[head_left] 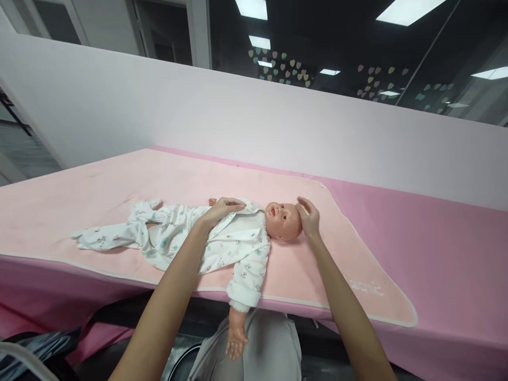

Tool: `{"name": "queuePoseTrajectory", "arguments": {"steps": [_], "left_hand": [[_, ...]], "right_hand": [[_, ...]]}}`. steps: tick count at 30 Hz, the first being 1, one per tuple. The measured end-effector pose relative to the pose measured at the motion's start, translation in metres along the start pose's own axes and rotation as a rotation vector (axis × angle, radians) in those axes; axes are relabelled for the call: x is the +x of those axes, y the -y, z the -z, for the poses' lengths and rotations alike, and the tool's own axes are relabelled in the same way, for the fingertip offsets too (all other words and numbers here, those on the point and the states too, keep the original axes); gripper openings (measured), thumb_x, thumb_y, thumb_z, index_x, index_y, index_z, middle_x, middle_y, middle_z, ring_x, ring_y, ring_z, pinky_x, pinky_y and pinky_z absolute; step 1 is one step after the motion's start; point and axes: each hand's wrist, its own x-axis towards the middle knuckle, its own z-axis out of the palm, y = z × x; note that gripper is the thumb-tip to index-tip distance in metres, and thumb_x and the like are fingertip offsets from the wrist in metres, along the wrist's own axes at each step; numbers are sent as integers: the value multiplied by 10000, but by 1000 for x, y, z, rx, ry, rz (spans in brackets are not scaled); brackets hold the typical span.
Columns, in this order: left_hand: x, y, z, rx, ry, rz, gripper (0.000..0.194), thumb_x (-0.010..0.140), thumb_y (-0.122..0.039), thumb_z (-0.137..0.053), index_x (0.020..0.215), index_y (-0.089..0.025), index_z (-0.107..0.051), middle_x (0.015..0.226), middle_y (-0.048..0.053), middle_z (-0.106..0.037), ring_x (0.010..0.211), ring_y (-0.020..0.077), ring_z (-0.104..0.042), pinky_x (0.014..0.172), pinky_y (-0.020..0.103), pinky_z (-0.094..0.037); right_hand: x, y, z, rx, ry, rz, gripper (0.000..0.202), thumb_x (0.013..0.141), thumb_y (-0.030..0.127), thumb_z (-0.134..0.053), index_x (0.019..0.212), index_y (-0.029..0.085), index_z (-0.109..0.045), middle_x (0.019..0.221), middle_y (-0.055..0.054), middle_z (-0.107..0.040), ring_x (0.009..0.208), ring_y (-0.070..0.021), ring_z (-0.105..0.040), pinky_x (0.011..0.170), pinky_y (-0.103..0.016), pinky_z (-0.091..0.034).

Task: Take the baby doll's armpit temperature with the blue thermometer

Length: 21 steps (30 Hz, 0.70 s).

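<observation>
A baby doll [283, 221] lies on its back across a peach-coloured mat [337, 264], its head to the right and its legs to the left. It wears a white printed top [238, 241] and matching trousers [170, 225]. My left hand [224, 209] rests flat on the doll's chest, fingers stretched out over the top. At the crown of the doll's head, my right hand [309, 216] lies against it with curved fingers, not gripping. One doll arm [237, 333] hangs over the near edge of the mat; the other is mostly hidden behind my left hand.
The mat covers a pink surface [444, 248] backed by a white low wall [238, 116]. Dark glass [337, 42] with heart stickers rises behind it. My grey-clad legs [270, 349] are under the near edge. A dark bundle with a pale curved tube [27, 357] sits lower left.
</observation>
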Motion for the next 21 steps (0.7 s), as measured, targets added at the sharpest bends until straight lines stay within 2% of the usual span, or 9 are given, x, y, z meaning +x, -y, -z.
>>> {"name": "queuePoseTrajectory", "arguments": {"steps": [2,4,7,9,11,14,17,21], "left_hand": [[1,2,5,-247,-111,65,304,611,-325,-782,844,-142,-714,813,68,-705,771,185,-633,722,263,-481],[1,1,8,-444,-149,111,310,622,-259,-784,888,-126,-698,824,77,-703,734,171,-639,701,258,-496],[-1,-1,9,-584,-142,117,300,655,-186,-762,932,-111,-676,832,82,-699,715,164,-647,686,252,-511],[-2,-1,9,-617,-133,95,288,678,-172,-747,947,-113,-664,822,72,-696,693,151,-646,669,240,-513],[-2,0,9,-644,-131,65,283,692,-177,-739,954,-120,-652,816,65,-692,680,141,-646,661,231,-514],[-2,0,10,-685,-129,40,283,702,-195,-734,961,-134,-635,814,60,-688,681,145,-650,652,235,-518],[-2,-1,10,-690,-166,44,270,705,-181,-724,954,-144,-628,771,41,-679,642,135,-639,618,224,-512],[-3,-4,9,-661,-208,53,268,703,-171,-718,952,-142,-624,730,26,-668,609,120,-622,596,208,-502]], "right_hand": [[0,11,2,-60,-24,99,294,721,276,-530,964,161,-648,1098,-104,-658,1095,-237,-553,1026,-440,-347],[-2,26,-5,-127,70,257,251,717,218,-541,936,194,-660,1106,-73,-656,1131,-226,-532,1092,-452,-245],[-7,52,-34,-388,390,632,193,785,188,-516,899,222,-668,1141,-53,-639,1160,-219,-506,1096,-456,-225],[-9,66,-59,-590,583,776,200,821,191,-503,954,217,-650,1201,-74,-600,1187,-237,-471,1074,-475,-243],[-7,75,-82,-763,651,796,233,836,158,-480,1024,188,-615,1177,-114,-596,1155,-252,-480,1042,-494,-266],[1,83,-103,-894,627,800,238,842,101,-446,1017,153,-600,1125,-139,-601,1129,-261,-479,1035,-501,-253],[7,87,-110,-920,639,824,237,854,78,-418,978,148,-607,1056,-124,-624,1090,-253,-501,1047,-482,-234],[10,86,-108,-923,696,803,255,874,74,-387,1000,162,-591,940,-92,-654,955,-222,-562,1033,-451,-254]]}}
